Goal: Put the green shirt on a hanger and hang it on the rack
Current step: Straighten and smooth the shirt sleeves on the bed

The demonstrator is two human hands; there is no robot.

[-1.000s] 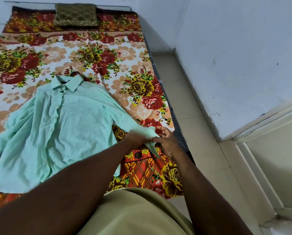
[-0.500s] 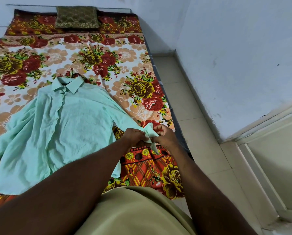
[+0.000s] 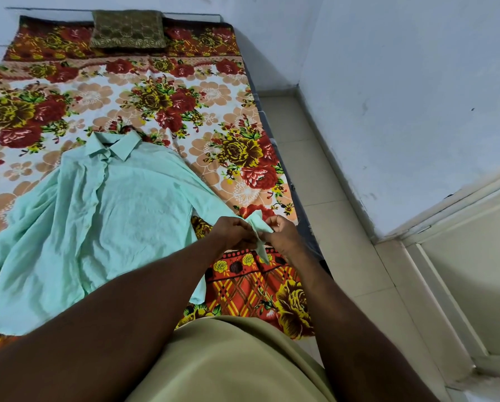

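Observation:
The pale green shirt (image 3: 103, 221) lies spread flat, front up, on the flowered bedsheet (image 3: 167, 91), collar pointing to the far end. Its right sleeve stretches toward the bed's right edge. Both hands meet at that sleeve's cuff (image 3: 259, 227). My left hand (image 3: 233, 232) pinches the cuff from the left, and my right hand (image 3: 280, 235) pinches it from the right, with a strip of cuff hanging down between them. No hanger or rack is in view.
A dark patterned cushion (image 3: 128, 29) sits at the head of the bed. A strip of tiled floor (image 3: 324, 198) runs between the bed's right edge and a white wall (image 3: 402, 82). A pale door frame (image 3: 460, 227) stands at the right.
Both hands stayed on the sleeve cuff, working it between the fingers; the cuff end now sticks up more between them. The shirt body has not shifted.

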